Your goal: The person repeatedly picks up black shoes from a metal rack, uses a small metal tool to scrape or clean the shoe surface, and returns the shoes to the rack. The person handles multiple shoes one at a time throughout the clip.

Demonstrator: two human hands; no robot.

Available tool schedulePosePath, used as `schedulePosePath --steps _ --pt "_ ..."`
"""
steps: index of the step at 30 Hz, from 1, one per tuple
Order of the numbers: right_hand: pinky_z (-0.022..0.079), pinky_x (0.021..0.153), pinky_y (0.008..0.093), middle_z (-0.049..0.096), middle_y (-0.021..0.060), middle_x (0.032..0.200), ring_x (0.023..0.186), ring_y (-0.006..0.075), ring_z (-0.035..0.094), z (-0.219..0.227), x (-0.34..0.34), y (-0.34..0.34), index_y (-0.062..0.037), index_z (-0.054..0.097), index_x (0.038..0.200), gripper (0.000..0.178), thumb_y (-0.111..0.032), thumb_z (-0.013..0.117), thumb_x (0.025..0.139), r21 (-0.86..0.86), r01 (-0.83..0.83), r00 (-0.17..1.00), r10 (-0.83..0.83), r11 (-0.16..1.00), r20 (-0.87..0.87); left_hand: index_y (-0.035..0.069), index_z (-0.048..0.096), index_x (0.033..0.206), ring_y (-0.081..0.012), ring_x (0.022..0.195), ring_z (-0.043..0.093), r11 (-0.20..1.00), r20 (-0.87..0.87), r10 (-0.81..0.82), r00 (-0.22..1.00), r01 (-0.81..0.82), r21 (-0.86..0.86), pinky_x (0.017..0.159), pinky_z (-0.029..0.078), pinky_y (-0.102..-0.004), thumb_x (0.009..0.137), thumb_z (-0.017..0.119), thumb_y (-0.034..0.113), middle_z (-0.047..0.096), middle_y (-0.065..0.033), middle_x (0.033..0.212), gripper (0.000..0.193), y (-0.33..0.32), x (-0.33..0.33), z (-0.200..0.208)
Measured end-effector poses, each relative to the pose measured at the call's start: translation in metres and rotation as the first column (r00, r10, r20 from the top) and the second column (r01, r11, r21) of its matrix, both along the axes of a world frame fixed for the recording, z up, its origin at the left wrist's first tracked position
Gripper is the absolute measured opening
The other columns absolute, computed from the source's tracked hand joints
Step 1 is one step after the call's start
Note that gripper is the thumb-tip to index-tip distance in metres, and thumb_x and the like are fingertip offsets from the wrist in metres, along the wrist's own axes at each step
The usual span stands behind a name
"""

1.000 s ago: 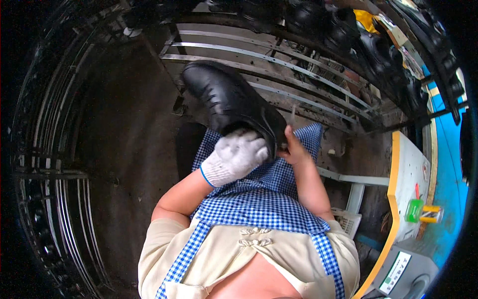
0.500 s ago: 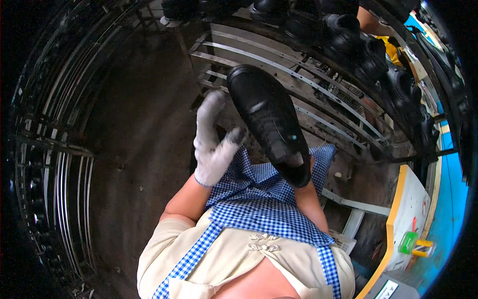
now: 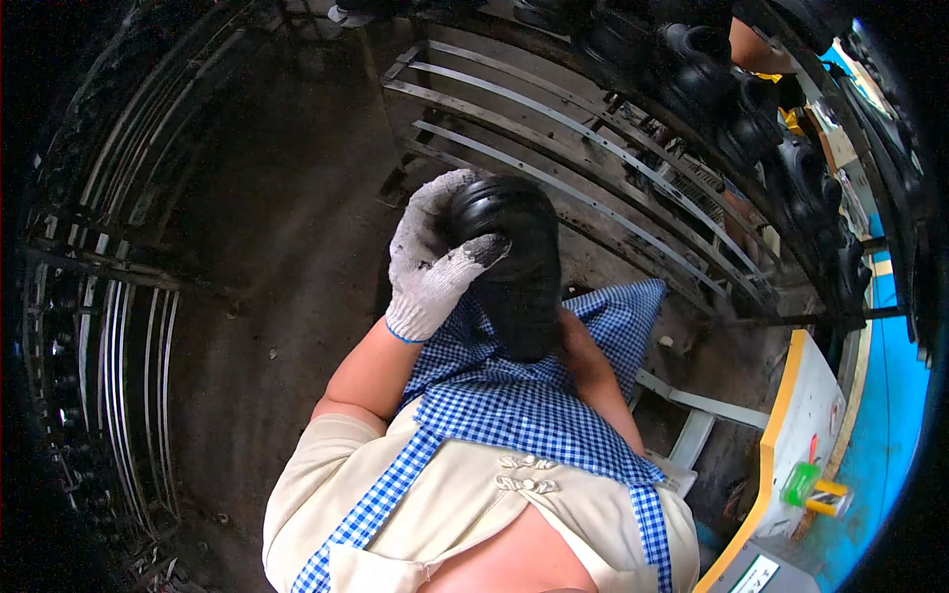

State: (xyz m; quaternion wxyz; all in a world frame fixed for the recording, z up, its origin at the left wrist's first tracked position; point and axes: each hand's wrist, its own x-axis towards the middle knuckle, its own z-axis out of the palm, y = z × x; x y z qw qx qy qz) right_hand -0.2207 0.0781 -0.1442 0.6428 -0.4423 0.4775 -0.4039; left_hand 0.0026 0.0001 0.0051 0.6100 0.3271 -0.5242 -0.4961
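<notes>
A black shoe [image 3: 524, 267] is held up in front of my lap, over the checked apron. My left hand [image 3: 435, 262], in a white knitted glove with dark-stained fingertips, wraps round the shoe's rounded far end, thumb pressing on the near side. At the shoe's near end, on its right, my bare right hand [image 3: 581, 348] supports it; its fingers are hidden behind the shoe. Dark shading hides much of the shoe's detail.
A metal rack with slanted rails [image 3: 554, 104] stands ahead, with several black shoes [image 3: 702, 59] above it. Another rack [image 3: 119, 366] is at the left. A white panel with a yellow edge [image 3: 801, 435] and a green-and-yellow roll [image 3: 816, 489] are at the right.
The shoe has been tipped and drawn nearer, so its far end sits lower. My left hand, earlier apart beside it, now grips that end. The right hand has moved slightly left.
</notes>
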Motion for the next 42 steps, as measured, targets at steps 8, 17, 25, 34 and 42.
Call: schedulePosePath --steps 8,17,25,34,42 --pt "0.046 0.061 0.0232 0.063 0.0028 0.078 0.066 0.0107 0.059 0.109 -0.021 -0.03 -0.0024 0.061 0.095 0.011 -0.01 0.066 0.089 -0.647 0.139 0.918 -0.343 0.749 -0.2 0.0 0.058 0.122 -0.0212 0.107 0.059 0.972 0.321 -0.205 0.925 0.23 -0.043 0.095 0.046 -0.0335 0.068 0.081 0.027 0.061 -0.0111 0.115 0.064 -0.01 0.012 0.006" --pt "0.041 0.046 0.032 0.049 0.0028 0.067 0.053 0.0182 0.051 0.196 -0.007 -0.026 -0.0235 0.068 0.116 0.038 -0.018 0.072 0.079 -0.757 -0.427 0.614 -0.455 0.495 -0.645 -0.001 0.059 0.121 -0.022 0.104 0.061 0.951 0.281 -0.305 0.91 0.306 0.041 0.092 0.048 -0.0334 0.067 0.081 0.035 0.063 -0.0124 0.113 0.068 0.0 0.0 0.004" --pt "0.041 0.045 0.0303 0.048 0.0013 0.069 0.056 0.0165 0.052 0.199 0.001 -0.013 -0.0283 0.069 0.116 0.042 -0.018 0.073 0.075 -0.729 -0.482 0.386 -0.63 0.485 -0.674 -0.002 0.059 0.121 -0.0212 0.104 0.061 0.949 0.283 -0.304 0.91 0.315 0.01 0.092 0.048 -0.0323 0.068 0.081 0.029 0.062 -0.0129 0.114 0.065 0.003 0.001 0.003" --pt "0.041 0.047 0.0302 0.05 0.0025 0.067 0.055 0.0172 0.051 0.194 -0.003 -0.019 -0.0244 0.071 0.114 0.042 -0.013 0.075 0.074 -0.755 -0.41 0.552 -0.519 0.512 -0.652 0.0 0.056 0.125 -0.0212 0.11 0.057 0.939 0.244 -0.341 0.908 0.314 0.143 0.098 0.044 -0.0348 0.064 0.082 0.027 0.059 -0.0101 0.118 0.072 0.005 0.0 0.005" --pt "0.041 0.047 0.0295 0.052 0.0032 0.067 0.054 0.0169 0.051 0.193 -0.005 -0.02 -0.0209 0.073 0.11 0.04 -0.008 0.075 0.072 -0.776 -0.395 0.59 -0.512 0.492 -0.624 0.0 0.056 0.124 -0.0204 0.11 0.057 0.943 0.276 -0.332 0.902 0.307 0.131 0.098 0.044 -0.0335 0.063 0.081 0.025 0.059 -0.0093 0.118 0.071 0.006 -0.001 0.001"
